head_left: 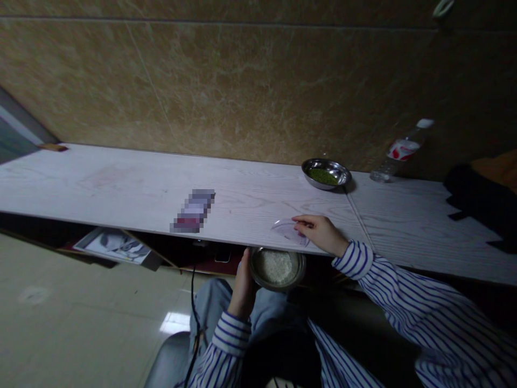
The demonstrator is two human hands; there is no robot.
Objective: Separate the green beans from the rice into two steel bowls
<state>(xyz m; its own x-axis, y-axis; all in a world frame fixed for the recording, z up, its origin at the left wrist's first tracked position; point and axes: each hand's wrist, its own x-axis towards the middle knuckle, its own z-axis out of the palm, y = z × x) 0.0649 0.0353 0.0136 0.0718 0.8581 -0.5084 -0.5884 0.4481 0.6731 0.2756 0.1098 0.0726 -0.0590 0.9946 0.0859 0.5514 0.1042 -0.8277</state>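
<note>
My left hand (243, 285) grips the rim of a small steel bowl (298, 269) of white grains, held just below the front edge of the pale wooden table (121, 188). My right hand (319, 233) rests on the table edge right above the bowl, fingers curled and pinching a thin clear plastic piece (285, 229) that lies on the tabletop. Both arms wear blue-and-white striped sleeves.
A second steel bowl (326, 173) with green grains sits near the tiled wall. A plastic water bottle (399, 151) leans beyond it. A blurred-out flat object (194, 211) lies mid-table. Dark cloth (480, 202) lies at the right. A drawer-like tray (117, 247) shows under the table.
</note>
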